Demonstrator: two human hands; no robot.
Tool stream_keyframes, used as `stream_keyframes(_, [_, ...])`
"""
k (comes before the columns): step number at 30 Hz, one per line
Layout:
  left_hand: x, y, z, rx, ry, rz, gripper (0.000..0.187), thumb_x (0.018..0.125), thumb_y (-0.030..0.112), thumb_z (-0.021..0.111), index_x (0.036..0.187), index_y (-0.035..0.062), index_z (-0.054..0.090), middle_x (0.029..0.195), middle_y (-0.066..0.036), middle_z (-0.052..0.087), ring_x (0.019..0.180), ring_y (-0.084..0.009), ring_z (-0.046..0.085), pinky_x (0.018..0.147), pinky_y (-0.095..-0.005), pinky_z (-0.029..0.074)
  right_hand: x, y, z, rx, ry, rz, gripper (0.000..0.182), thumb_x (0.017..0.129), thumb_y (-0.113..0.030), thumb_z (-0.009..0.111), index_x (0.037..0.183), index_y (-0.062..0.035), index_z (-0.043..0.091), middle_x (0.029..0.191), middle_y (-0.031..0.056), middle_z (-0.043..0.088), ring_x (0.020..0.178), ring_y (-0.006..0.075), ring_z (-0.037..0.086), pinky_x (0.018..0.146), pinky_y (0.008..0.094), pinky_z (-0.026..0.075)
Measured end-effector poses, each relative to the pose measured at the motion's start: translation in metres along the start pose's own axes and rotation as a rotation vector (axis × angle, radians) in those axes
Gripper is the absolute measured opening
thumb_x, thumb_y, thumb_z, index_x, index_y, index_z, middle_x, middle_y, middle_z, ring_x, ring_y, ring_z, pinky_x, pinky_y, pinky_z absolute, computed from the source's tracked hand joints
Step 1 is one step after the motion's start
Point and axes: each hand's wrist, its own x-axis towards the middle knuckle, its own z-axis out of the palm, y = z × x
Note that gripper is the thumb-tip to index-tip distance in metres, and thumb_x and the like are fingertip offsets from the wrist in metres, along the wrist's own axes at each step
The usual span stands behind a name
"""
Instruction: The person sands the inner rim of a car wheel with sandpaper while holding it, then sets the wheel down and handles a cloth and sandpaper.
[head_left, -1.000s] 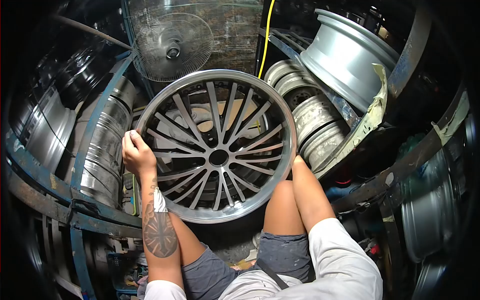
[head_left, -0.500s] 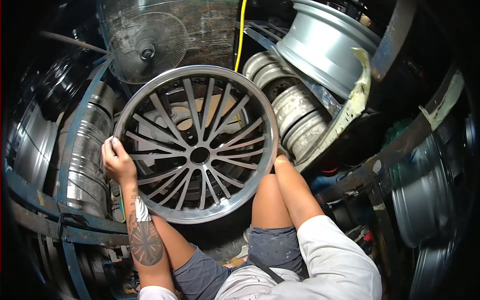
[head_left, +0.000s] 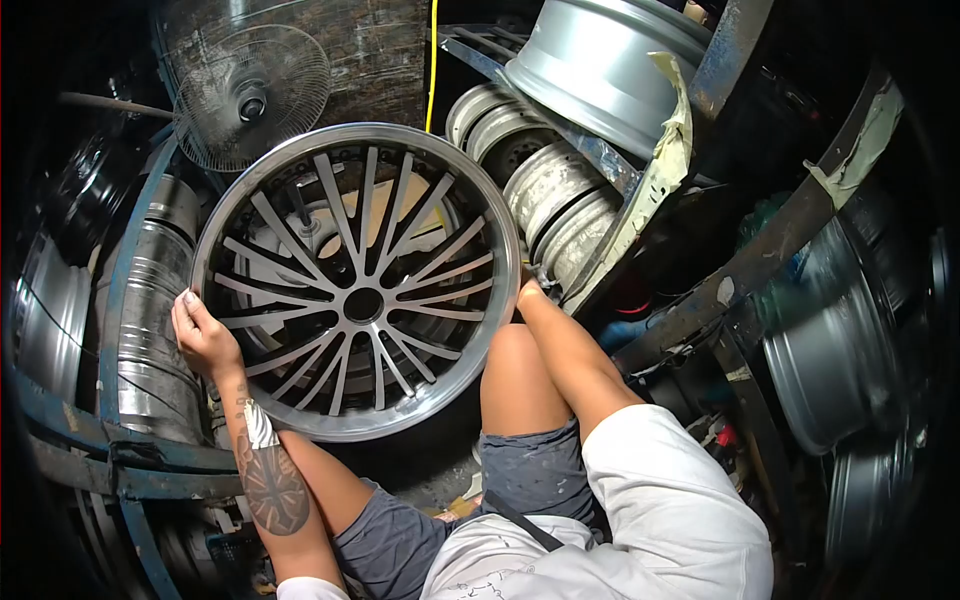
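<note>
A large multi-spoke alloy wheel [head_left: 362, 305] with a bright polished lip stands before my knees, its spoked face turned up toward me. My left hand [head_left: 205, 335] is closed on the left edge of the lip, thumb and fingertips on the metal. On the opposite side, my right hand [head_left: 529, 292] meets the wheel's right edge; its fingers are mostly hidden behind the lip. Through the spokes shows a pale disc-shaped part with a tan centre, partly covered. My right knee is close against the lower right of the lip.
A wire-guard fan [head_left: 252, 108] faces me at the back left. Dusty steel rims [head_left: 560, 200] stack at the right, below a large silver rim [head_left: 607, 65]. Blue metal racks [head_left: 120, 290] hold more rims on the left. A yellow cable [head_left: 433, 70] hangs behind.
The whole view has shifted, so the wheel and surroundings appear further left. The wheel seems turned slightly, and both hands stay at its edges.
</note>
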Motion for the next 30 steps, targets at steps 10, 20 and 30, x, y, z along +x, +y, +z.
stream_keyframes(10, [0.0, 0.005, 0.0, 0.004, 0.013, 0.04, 0.032, 0.105, 0.027, 0.048, 0.109, 0.0023, 0.069, 0.103, -0.014, 0.07, 0.092, -0.0354, 0.067, 0.08, -0.0403, 0.051, 0.009, 0.012, 0.036, -0.045, 0.083, -0.027, 0.048, 0.099, -0.028, 0.047, 0.144, -0.013, 0.055, 0.149, 0.0051, 0.054, 0.133, 0.0224, 0.053, 0.104, 0.0443, 0.046])
stream_keyframes(20, [0.008, -0.024, 0.01, -0.141, -0.064, -0.078, 0.034, 0.103, 0.028, 0.052, 0.11, 0.0, 0.07, 0.106, -0.018, 0.071, 0.097, -0.0327, 0.068, 0.086, -0.0384, 0.05, -0.034, -0.001, 0.024, 0.094, -0.253, -0.088, 0.047, 0.098, -0.026, 0.051, 0.144, -0.015, 0.056, 0.146, 0.0029, 0.058, 0.13, 0.0213, 0.057, 0.097, 0.0426, 0.046])
stream_keyframes(30, [0.01, -0.034, 0.009, -0.313, -0.094, -0.096, 0.035, 0.104, 0.022, 0.052, 0.114, -0.0082, 0.068, 0.108, -0.017, 0.072, 0.1, -0.0235, 0.066, 0.091, -0.0328, 0.049, -0.067, 0.016, -0.04, -0.028, -0.331, -0.117, 0.037, 0.1, -0.018, 0.051, 0.133, -0.0143, 0.067, 0.135, 0.0029, 0.066, 0.121, 0.0206, 0.063, 0.081, 0.0472, 0.049])
